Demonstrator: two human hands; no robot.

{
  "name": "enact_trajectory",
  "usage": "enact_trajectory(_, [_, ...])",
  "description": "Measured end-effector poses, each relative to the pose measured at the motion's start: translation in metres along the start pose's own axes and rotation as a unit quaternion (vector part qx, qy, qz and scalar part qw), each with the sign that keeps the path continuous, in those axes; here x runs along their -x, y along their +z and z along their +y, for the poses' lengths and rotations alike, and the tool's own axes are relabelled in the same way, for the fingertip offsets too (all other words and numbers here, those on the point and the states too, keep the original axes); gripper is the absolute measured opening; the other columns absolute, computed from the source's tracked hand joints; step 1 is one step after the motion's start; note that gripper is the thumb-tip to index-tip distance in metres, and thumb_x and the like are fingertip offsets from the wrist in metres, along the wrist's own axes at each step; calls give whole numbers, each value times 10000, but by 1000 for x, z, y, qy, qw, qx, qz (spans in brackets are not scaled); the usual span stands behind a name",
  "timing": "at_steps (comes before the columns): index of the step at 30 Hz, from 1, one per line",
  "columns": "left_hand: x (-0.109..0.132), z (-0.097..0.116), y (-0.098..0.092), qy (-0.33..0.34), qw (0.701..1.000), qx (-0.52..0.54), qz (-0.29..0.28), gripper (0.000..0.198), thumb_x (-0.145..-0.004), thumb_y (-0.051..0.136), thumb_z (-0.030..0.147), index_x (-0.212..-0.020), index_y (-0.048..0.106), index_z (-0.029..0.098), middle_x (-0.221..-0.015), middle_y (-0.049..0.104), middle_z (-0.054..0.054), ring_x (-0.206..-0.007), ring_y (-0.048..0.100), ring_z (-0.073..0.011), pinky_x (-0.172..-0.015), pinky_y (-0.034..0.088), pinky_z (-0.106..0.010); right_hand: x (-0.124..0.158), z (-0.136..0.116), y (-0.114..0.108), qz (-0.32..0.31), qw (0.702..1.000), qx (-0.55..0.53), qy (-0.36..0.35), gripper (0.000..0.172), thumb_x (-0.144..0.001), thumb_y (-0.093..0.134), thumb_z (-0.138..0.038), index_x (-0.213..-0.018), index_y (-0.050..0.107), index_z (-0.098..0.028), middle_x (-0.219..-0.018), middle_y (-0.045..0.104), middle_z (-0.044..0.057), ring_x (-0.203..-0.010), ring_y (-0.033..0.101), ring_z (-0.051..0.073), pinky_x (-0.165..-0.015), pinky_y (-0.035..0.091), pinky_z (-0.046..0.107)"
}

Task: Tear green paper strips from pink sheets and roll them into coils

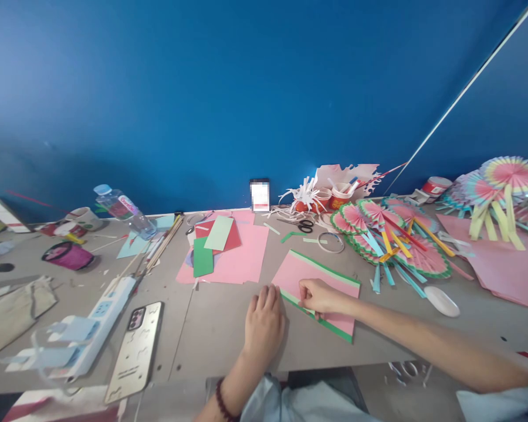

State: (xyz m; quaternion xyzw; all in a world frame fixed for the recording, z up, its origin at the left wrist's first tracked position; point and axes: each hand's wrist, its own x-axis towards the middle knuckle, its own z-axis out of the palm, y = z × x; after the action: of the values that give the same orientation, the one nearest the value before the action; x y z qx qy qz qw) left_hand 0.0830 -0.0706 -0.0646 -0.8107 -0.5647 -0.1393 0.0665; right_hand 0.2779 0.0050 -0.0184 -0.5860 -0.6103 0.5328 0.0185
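Observation:
A pink paper (334,316) lies aslant on the table, with light and dark green strips (332,272) along its far and near long edges. My left hand (264,322) rests palm down at its left corner, fingers stretched out. Over the near edge, my right hand (321,296) has its fingers curled and closed on the green-striped border; the fingertips are partly hidden. Beyond my left hand, green paper pieces (203,258) and a red one (233,234) lie on larger pink sheets (253,255).
Black scissors (307,225) and a tape roll (331,242) lie behind the paper. Folded paper fans (426,258) and a white oval object (442,301) are to the right. A phone (136,351), power strip (101,322) and tilted bottle (125,211) stand left. A blue wall (246,105) rises behind.

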Motion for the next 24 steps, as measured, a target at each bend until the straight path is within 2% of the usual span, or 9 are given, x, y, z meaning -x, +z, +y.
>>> enact_trajectory(6, [3, 0, -1, 2, 1000, 3, 4, 623, -899, 492, 116, -1517, 496, 192, -1407, 646, -102, -1277, 584, -280, -1029, 498, -437, 2, -3, -1, 1, 1000, 2, -2, 197, -874, 621, -108, -776, 480, -204, -574, 600, -62, -411, 584, 86, -397, 412, 165])
enact_trajectory(11, [0, 1, -7, -16, 1000, 7, 15, 508, -924, 488, 132, -1417, 588, 199, -1345, 656, -115, -1245, 593, -292, -1005, 516, -442, 2, -4, -1, 3, 1000, 6, 8, 185, -873, 631, -106, -789, 495, -198, -570, 596, -65, -405, 584, 80, -398, 412, 155])
enact_trajectory(14, [-2, 0, -8, -41, 999, 4, 26, 487, -928, 486, 137, -1403, 586, 179, -1338, 646, -133, -1260, 590, -312, -988, 535, -461, 2, -6, -1, -2, 1000, 4, 17, 181, -889, 612, -97, -802, 492, -200, -543, 582, -73, -396, 578, 82, -395, 408, 154])
enact_trajectory(16, [-1, 2, -8, -27, 999, 17, 30, 514, -911, 487, 121, -1418, 562, 155, -1383, 628, -144, -1313, 565, -317, -1028, 526, -470, 3, -8, -1, -2, 1000, 5, 16, 197, -891, 607, -80, -793, 486, -201, -532, 571, -77, -393, 571, 83, -391, 406, 157])
enact_trajectory(20, [2, 13, -5, 42, 998, 53, 18, 529, -912, 458, 112, -1434, 541, 124, -1479, 591, -137, -1393, 527, -289, -1132, 475, -452, 6, -13, -1, 7, 1000, 11, 12, 220, -894, 606, -64, -776, 479, -199, -534, 557, -80, -389, 561, 79, -391, 412, 160])
enact_trajectory(24, [6, 17, 1, 44, 998, 49, 3, 544, -933, 445, 145, -1472, 506, 110, -1522, 566, -135, -1419, 516, -292, -1145, 470, -465, 7, -11, 0, 1, 1000, -3, 20, 211, -916, 580, -75, -798, 465, -207, -542, 562, -83, -367, 547, 82, -368, 400, 170])
